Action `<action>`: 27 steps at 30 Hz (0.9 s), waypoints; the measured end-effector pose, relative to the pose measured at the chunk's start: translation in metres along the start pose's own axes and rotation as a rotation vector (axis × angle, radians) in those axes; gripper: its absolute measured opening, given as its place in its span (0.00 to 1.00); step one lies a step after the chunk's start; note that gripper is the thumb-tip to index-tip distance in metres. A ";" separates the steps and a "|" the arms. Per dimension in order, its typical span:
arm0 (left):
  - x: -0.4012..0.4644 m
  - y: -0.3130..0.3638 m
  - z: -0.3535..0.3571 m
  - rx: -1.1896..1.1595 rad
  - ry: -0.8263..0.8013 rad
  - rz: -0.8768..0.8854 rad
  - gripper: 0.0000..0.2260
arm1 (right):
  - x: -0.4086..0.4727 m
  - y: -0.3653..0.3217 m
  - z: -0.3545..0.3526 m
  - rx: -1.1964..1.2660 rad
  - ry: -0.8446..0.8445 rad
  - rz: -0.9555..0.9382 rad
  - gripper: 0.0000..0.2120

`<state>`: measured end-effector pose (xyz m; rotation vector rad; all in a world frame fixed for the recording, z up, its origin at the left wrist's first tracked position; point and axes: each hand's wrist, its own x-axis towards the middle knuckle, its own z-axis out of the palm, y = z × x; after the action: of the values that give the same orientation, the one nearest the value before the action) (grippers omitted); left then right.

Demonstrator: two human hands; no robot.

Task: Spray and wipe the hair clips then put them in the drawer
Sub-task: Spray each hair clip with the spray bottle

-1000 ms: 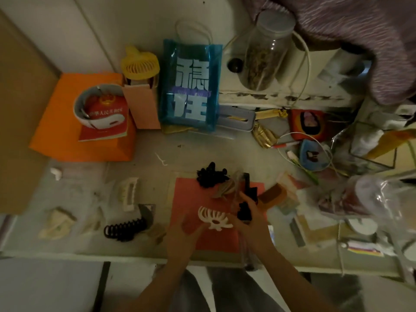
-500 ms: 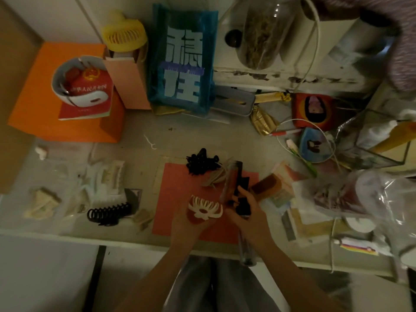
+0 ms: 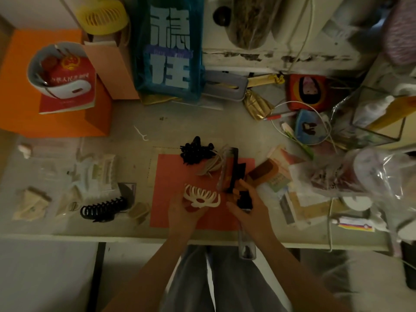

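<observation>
The left hand [image 3: 183,209] holds a white clip [image 3: 201,196] over the near part of a red mat [image 3: 171,176]; its fingers are curled under the clip, which sits teeth-up on them, and the thumb is hard to pick out in the dim light. The right hand [image 3: 249,210] grips a clear spray bottle [image 3: 246,244], fingers wrapped round its dark upper part; the bottle's base hangs past the near edge of the desk [image 3: 135,136], and its head is just beside the white clip's right end; whether a finger presses the nozzle I cannot tell. Beyond the hands, on the mat's far edge, lie a black clip [image 3: 195,150] and, touching it on the right, a beige clip [image 3: 210,168]; a clear tube [image 3: 227,170] with a dark strip stands tilted between the beige clip and the right hand. A brown comb [image 3: 262,173] lies just right of the mat. To the left of the mat, well apart from the hands, a long black clip [image 3: 103,209] lies on the desk; near it are pale clips [image 3: 101,174] in clear wrapping, and another cream one [image 3: 29,203] further left. At the back stand a blue bag [image 3: 168,48], a yellow fan [image 3: 101,16] and an orange box [image 3: 20,86] bearing a red booklet [image 3: 69,86]. Clutter and a plastic bag [image 3: 371,174] fill the right side.
</observation>
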<state>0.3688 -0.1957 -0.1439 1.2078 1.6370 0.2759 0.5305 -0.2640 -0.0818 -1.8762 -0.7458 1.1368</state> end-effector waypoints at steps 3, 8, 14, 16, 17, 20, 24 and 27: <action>0.000 -0.002 0.001 -0.032 0.008 0.020 0.32 | -0.004 0.002 0.002 -0.006 0.003 -0.004 0.28; -0.002 -0.004 -0.001 -0.106 0.015 0.034 0.36 | -0.010 0.005 0.005 -0.020 0.028 -0.005 0.27; -0.006 -0.006 -0.007 -0.158 0.029 0.055 0.35 | -0.016 0.008 0.006 0.002 0.062 0.002 0.26; -0.009 -0.006 -0.010 -0.196 0.023 0.043 0.35 | -0.017 0.007 0.006 0.016 0.053 -0.002 0.25; -0.011 -0.006 -0.012 -0.220 0.016 0.032 0.34 | -0.018 0.006 0.007 0.025 0.050 -0.001 0.25; -0.017 -0.001 -0.019 -0.246 0.001 0.054 0.34 | -0.018 0.000 0.009 0.043 0.051 -0.011 0.25; -0.026 0.022 -0.034 -0.202 0.048 0.193 0.30 | -0.012 -0.018 0.009 0.095 0.050 -0.038 0.26; -0.030 0.054 -0.047 -0.218 0.093 0.290 0.29 | -0.002 -0.041 0.009 0.120 0.017 -0.077 0.28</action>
<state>0.3600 -0.1778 -0.0687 1.2769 1.4634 0.6841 0.5183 -0.2415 -0.0481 -1.7408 -0.7179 1.0920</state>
